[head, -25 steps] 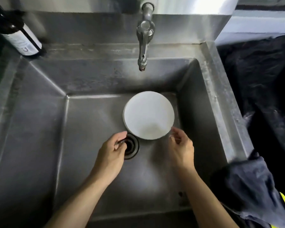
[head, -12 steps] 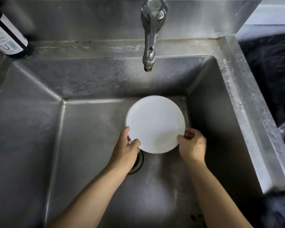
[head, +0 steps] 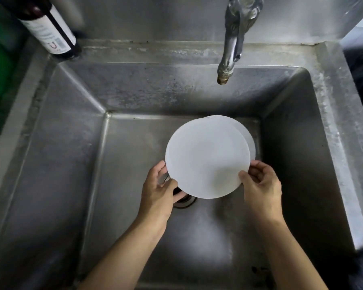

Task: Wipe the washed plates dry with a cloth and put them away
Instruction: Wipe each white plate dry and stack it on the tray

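in the sink (head: 76, 185), hands (head: 208, 189) grip plate (head: 205, 160) edges.

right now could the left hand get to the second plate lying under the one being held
Probably not at once: the left hand grips the top plate, which covers most of the second plate; only its right edge shows.

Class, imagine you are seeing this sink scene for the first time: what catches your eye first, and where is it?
A white plate stands out in the middle of the grey steel sink, held at its near edge by the left hand and the right hand. A second plate peeks out behind it on the right. The tap hangs above, and a dark bottle stands at the far left corner.
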Action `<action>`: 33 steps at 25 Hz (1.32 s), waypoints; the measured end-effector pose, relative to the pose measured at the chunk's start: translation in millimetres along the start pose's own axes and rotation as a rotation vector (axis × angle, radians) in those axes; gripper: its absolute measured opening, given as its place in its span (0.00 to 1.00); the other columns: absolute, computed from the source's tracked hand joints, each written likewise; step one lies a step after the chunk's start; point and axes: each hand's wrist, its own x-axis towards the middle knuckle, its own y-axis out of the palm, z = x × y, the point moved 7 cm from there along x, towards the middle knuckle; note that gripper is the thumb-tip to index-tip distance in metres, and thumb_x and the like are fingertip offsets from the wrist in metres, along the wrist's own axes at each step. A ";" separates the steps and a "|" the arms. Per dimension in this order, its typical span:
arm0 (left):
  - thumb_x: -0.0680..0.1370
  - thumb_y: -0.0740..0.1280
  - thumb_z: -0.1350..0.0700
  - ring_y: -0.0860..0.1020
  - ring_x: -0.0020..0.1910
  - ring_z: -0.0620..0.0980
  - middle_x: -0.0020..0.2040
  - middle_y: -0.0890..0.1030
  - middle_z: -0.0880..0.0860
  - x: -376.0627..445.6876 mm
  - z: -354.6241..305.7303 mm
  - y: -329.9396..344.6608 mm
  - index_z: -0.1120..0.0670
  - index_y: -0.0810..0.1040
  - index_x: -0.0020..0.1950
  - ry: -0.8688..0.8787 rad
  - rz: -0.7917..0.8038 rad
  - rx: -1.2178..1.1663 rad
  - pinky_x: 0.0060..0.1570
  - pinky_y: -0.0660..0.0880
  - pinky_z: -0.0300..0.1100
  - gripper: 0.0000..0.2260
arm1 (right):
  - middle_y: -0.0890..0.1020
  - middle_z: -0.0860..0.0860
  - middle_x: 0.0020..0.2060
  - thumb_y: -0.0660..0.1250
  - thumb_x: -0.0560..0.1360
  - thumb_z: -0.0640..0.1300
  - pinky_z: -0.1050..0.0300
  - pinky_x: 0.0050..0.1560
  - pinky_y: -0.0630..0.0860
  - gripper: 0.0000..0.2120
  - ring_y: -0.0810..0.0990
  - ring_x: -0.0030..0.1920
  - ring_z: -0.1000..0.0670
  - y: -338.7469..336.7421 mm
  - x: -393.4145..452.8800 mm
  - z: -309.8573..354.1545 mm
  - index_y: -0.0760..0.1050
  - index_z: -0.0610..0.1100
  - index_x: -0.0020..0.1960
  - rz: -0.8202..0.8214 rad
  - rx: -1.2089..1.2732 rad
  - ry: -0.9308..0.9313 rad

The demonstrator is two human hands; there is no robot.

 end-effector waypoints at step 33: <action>0.82 0.62 0.43 0.84 0.57 0.52 0.58 0.85 0.50 -87.7 -15.6 -52.3 0.50 0.78 0.67 -0.169 -0.062 -0.328 0.53 0.82 0.53 0.17 | 0.85 0.48 0.49 0.71 0.73 0.30 0.59 0.38 0.83 0.22 0.87 0.46 0.53 4.6 -160.7 3.0 0.72 0.51 0.59 0.173 0.259 0.246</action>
